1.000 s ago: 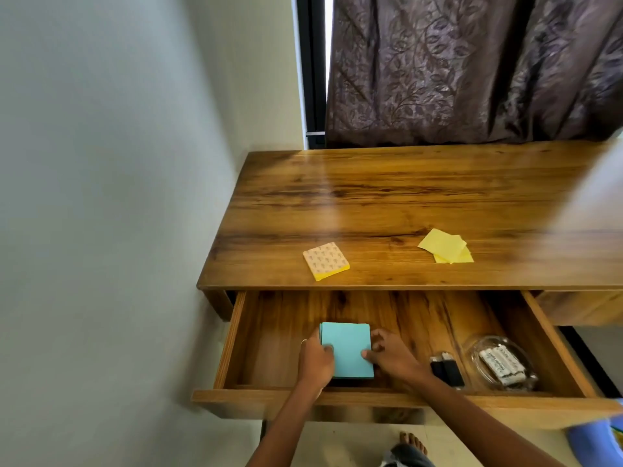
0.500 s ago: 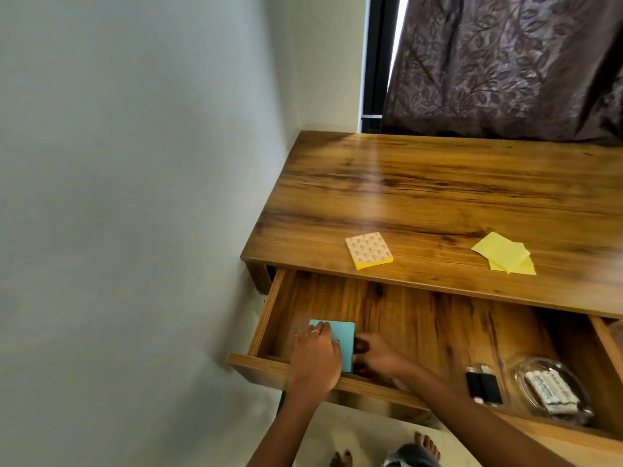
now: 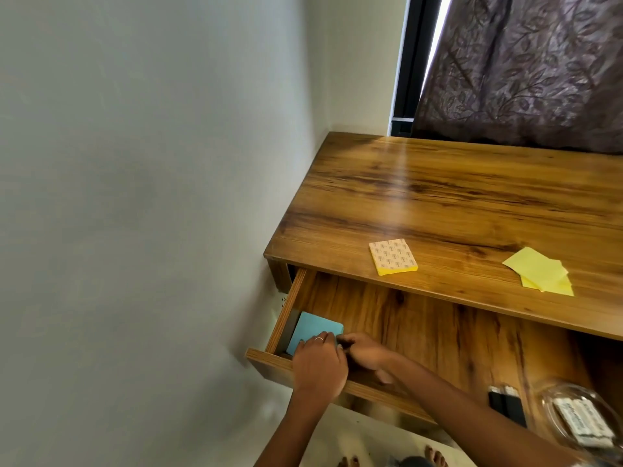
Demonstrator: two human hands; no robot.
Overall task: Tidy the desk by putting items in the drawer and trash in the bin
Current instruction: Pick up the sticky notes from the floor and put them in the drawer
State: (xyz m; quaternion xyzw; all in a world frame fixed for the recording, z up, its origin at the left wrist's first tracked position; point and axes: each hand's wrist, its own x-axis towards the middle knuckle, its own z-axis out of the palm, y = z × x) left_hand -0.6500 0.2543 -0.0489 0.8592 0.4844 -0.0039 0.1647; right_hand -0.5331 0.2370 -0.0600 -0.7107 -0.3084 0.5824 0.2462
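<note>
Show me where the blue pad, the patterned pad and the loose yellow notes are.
blue pad (image 3: 312, 328): head view, its bare top face, in the drawer's left corner.
patterned pad (image 3: 392, 256): head view, middle of its printed cover, on the desk.
loose yellow notes (image 3: 536, 269): head view, the top sheet.

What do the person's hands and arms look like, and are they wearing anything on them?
Both forearms are bare, with no sleeves, gloves, watch or bracelet in view. The left hand wears a thin, pale metal ring on one finger. The right hand shows no ring or other jewellery on what is visible.
</note>
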